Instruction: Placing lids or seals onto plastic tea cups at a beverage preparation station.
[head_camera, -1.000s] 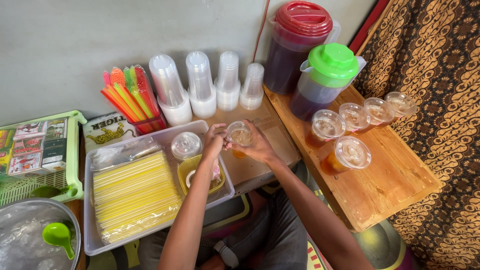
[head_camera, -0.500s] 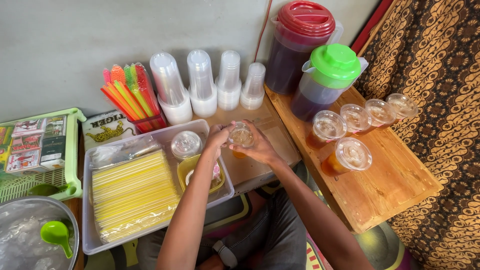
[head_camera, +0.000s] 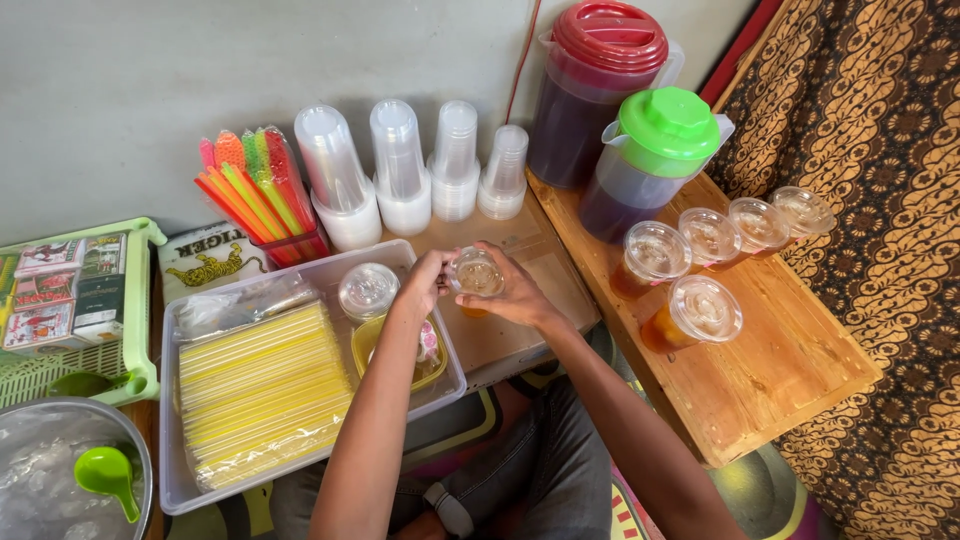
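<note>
Near the middle of the frame both hands meet on one small plastic cup (head_camera: 478, 280) of amber drink. The right hand (head_camera: 520, 296) wraps it from the right and from below, fingers curled around the wall so the cup stays upright and level. The left hand (head_camera: 425, 285) comes in from the left with its fingertips pinched at the rim, seemingly on the clear lid; whether the lid is fully seated cannot be told. The cup hangs just above a flat piece of cardboard (head_camera: 520, 300), beside a clear tray (head_camera: 300, 470).

The tray sits close in front of the person. It holds a bundle of yellow straws (head_camera: 260, 390) in the lower left, a yellow bowl (head_camera: 372, 345) and a stack of clear lids (head_camera: 367, 290), all within short reach of the left hand.

Along the wall at the top of the frame, stacks of empty cups (head_camera: 400, 170) stand upside down, next to coloured straws (head_camera: 255, 190).

On the wooden board (head_camera: 770, 370) to the right, five lidded cups (head_camera: 690, 310) stand in a row beside a green-lidded pitcher (head_camera: 655, 160) and a red-lidded pitcher (head_camera: 595, 85), both dark with drink.

At the lower left a metal bowl (head_camera: 50, 440) holds ice and a green scoop (head_camera: 105, 475).
</note>
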